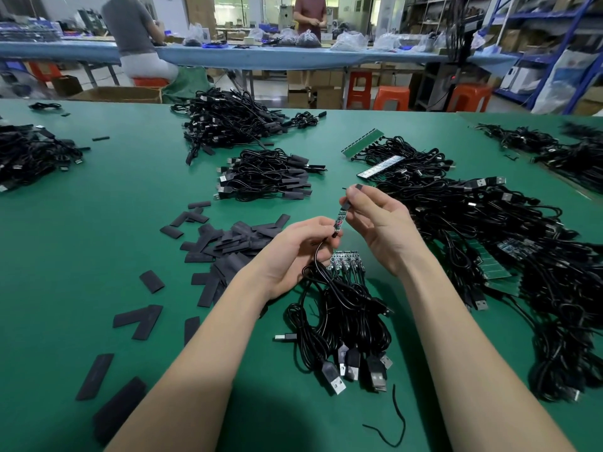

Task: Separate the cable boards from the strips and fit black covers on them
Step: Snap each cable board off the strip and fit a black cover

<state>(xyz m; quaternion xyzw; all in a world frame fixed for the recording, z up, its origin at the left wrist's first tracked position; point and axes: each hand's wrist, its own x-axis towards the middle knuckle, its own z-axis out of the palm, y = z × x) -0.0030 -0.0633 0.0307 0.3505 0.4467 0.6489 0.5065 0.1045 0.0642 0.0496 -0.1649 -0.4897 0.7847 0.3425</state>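
Both hands: left hand [295, 252] pinches light, thin, fragile cable board [339, 220] at its wire end; right hand [375, 216] pinches soft black cover [350, 199] onto its tip.

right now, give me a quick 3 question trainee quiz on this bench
1. True or false: the right hand holds a black cover over the top end of the board.
2. Which hand grips the board at its cable end? A) left hand B) right hand C) neither
3. Fill in: the loose covers lie on the table to the ____ of the hands.

Key: 1 true; 2 A; 3 left
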